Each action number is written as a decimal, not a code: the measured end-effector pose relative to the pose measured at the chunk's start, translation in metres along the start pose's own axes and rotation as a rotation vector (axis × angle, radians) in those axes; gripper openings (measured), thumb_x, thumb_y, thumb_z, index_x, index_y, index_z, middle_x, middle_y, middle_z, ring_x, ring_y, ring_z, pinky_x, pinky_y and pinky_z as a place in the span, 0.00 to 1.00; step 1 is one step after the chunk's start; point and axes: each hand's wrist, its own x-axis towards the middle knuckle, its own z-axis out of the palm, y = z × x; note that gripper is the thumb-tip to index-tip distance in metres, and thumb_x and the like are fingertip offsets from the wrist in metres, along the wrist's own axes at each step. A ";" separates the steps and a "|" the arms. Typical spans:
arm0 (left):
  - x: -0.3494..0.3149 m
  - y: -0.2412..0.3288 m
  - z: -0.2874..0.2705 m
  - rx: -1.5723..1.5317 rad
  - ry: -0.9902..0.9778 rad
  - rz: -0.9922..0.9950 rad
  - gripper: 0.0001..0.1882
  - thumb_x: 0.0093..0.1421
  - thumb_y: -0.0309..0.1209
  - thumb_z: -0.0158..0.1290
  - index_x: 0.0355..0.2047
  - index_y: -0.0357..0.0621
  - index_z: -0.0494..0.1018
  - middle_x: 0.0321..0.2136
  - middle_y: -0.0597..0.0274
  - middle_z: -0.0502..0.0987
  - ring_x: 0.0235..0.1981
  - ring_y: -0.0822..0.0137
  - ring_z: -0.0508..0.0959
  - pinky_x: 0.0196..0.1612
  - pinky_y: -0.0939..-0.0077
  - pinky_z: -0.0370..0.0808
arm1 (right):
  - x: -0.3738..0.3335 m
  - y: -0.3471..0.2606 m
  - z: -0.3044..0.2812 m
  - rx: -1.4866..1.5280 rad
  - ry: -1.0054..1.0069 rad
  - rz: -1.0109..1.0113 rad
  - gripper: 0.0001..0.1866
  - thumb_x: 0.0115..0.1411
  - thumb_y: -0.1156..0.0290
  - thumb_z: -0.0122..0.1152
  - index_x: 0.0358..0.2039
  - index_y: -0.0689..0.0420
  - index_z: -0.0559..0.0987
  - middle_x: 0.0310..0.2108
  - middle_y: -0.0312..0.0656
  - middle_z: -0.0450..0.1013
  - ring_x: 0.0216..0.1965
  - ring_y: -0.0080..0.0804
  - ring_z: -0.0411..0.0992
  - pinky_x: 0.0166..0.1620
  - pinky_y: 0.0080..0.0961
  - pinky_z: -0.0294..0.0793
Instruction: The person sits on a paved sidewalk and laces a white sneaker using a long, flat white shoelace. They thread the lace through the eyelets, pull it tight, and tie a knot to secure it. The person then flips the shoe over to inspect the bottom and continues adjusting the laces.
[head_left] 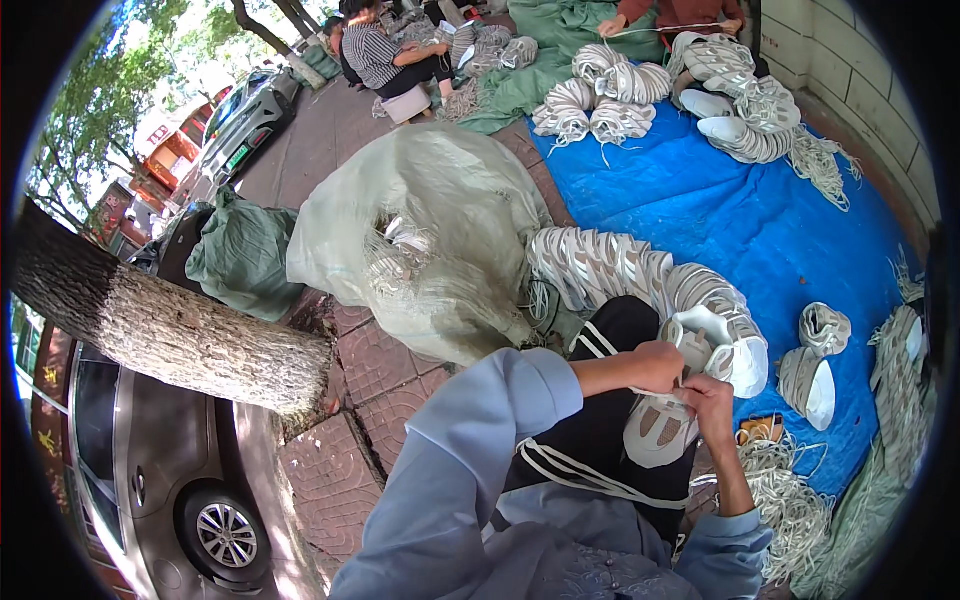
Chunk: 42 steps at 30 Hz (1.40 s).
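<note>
A white and grey-brown shoe upper point(660, 432) lies on my lap, its toe turned towards me. Over its lacing area my two hands nearly meet. My left hand point(655, 366) is closed, pinching a white shoelace at the upper. From the right, my right hand point(710, 400) has its fingers closed on the lace too. The exact grip is partly hidden by the fingers. Long white laces point(590, 476) trail across my dark trousers. Just beyond my hands is a curved row of nested shoe uppers point(600, 262).
A blue tarp point(680, 190) carries bundled uppers and a heap of loose laces point(785, 490) at my right. A large pale sack point(420, 220) stands ahead. Left are a tree trunk point(200, 335) and parked cars. Two other people sit farther off, handling similar pieces.
</note>
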 end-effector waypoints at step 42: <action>0.042 0.034 0.012 0.002 0.072 0.050 0.05 0.42 0.27 0.48 0.18 0.45 0.74 0.15 0.53 0.72 0.22 0.54 0.74 0.25 0.62 0.69 | -0.013 0.046 -0.040 -0.396 0.174 -0.235 0.04 0.41 0.71 0.56 0.20 0.55 0.74 0.21 0.37 0.69 0.24 0.35 0.69 0.27 0.29 0.68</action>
